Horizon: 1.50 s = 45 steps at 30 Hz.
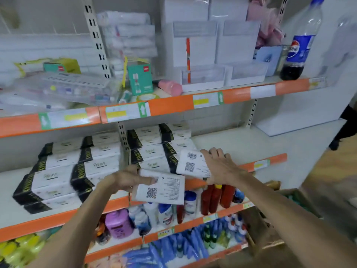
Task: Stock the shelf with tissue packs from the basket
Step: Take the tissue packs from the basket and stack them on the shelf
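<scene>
White lower tissue pack (161,188) pinched by left hand (126,178), upper tissue pack (191,163) gripped by right hand (219,166)

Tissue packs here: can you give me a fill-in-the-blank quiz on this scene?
The left hand holds a pack showing a ____ code. The right hand grips a second pack; directly under that hand stand ____ bottles. The shelf edges are ____.
Missing: QR; red; orange.
</scene>
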Motion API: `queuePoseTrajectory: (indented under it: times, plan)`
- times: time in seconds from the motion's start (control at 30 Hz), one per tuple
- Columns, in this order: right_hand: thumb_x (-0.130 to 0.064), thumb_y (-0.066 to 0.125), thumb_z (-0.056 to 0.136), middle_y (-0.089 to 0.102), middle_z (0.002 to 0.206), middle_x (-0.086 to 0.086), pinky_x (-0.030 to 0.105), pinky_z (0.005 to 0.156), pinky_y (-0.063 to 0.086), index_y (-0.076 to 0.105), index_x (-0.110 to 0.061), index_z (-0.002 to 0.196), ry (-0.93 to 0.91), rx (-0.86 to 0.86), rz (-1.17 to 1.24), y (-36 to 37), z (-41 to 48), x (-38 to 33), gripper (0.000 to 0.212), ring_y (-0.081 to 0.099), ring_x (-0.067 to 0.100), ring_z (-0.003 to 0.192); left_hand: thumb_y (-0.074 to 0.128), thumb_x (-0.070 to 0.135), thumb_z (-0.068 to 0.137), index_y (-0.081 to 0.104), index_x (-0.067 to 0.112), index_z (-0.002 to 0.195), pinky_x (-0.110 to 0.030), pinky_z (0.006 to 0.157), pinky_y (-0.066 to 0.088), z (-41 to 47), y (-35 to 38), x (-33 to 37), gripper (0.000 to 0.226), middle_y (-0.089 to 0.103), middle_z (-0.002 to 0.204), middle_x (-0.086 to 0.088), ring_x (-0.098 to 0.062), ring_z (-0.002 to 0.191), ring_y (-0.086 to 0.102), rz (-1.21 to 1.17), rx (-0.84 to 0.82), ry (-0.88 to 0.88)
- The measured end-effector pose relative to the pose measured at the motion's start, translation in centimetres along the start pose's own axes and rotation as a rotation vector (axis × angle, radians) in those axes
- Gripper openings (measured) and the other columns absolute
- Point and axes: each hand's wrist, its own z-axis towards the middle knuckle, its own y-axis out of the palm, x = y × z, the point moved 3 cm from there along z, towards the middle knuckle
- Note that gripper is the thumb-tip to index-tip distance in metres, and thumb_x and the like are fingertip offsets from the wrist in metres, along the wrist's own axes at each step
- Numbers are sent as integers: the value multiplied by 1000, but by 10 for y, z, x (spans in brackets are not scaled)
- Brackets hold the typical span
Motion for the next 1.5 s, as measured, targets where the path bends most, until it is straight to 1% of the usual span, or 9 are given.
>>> queuePoseTrajectory:
  times: [0.23, 0.37, 0.5, 0.7, 0.8, 0.93, 1.0, 1.17, 1.5]
  plan:
    - [-38, 78, 63, 34, 133, 9, 42, 95, 34, 11, -17, 150, -111, -59, 88, -4, 74, 46, 112, 32, 28, 122, 84, 69, 37, 55, 24, 83, -30, 69, 43, 34, -8, 20, 71, 55, 91, -11, -20, 79, 50, -126, 152, -58]
    - [-38, 76, 63, 34, 136, 8, 43, 97, 36, 17, -16, 148, -141, -96, 145, 1, 102, 52, 106, 31, 29, 126, 82, 60, 44, 62, 12, 112, -42, 91, 51, 37, -23, 25, 86, 68, 114, -18, -29, 106, 64, -172, 266, -62]
    - [-36, 75, 62, 35, 135, 7, 42, 101, 35, 24, -17, 144, -112, -110, 217, 8, 120, 59, 98, 32, 28, 125, 85, 58, 51, 45, 19, 134, -37, 80, 58, 47, -40, 18, 100, 63, 124, -8, -24, 109, 64, -228, 352, -50]
    - [-17, 75, 67, 32, 130, 4, 34, 93, 28, 23, -17, 141, -169, 54, 39, 11, 136, 62, 91, 30, 23, 122, 82, 26, 70, 46, 17, 126, -44, 103, 44, 57, -41, 29, 67, 62, 117, -5, -25, 115, 57, -309, 632, 97]
    - [-8, 68, 70, 31, 135, 4, 35, 94, 25, 27, -18, 142, -209, 206, -36, 9, 144, 54, 84, 30, 24, 123, 82, 16, 72, 40, 16, 135, -35, 108, 39, 66, -45, 38, 77, 46, 137, -3, -22, 130, 40, -213, 754, 193]
    - [-25, 76, 76, 36, 134, 5, 36, 99, 30, 32, -16, 142, -218, 240, 15, 19, 144, 44, 80, 35, 24, 121, 74, 2, 71, 48, 13, 121, -23, 82, 44, 68, -49, 35, 58, 54, 120, -7, -25, 111, 52, 247, 940, 162]
    - [-38, 73, 79, 39, 128, 1, 33, 100, 32, 39, -19, 135, -206, 250, 109, 22, 141, 42, 68, 38, 23, 117, 55, -6, 73, 48, 15, 114, -21, 82, 39, 69, -45, 28, 47, 48, 112, -1, -16, 102, 49, 449, 897, 189]
    - [-52, 65, 80, 34, 119, -8, 30, 101, 26, 47, -28, 109, -278, 316, 255, 29, 117, 49, 42, 26, 14, 118, 78, 23, 66, 60, 23, 84, -33, 96, 45, 81, -29, -7, 26, 56, 118, 6, -15, 107, 54, 740, 712, 275]
    - [-34, 69, 84, 46, 123, -19, 36, 94, 43, 46, -33, 120, -269, 234, 429, 35, 92, 56, 44, 38, 6, 120, 72, 13, 73, 44, 17, 127, -46, 111, 29, 92, -25, -20, 61, 44, 125, -1, -24, 121, 41, 568, 851, 144]
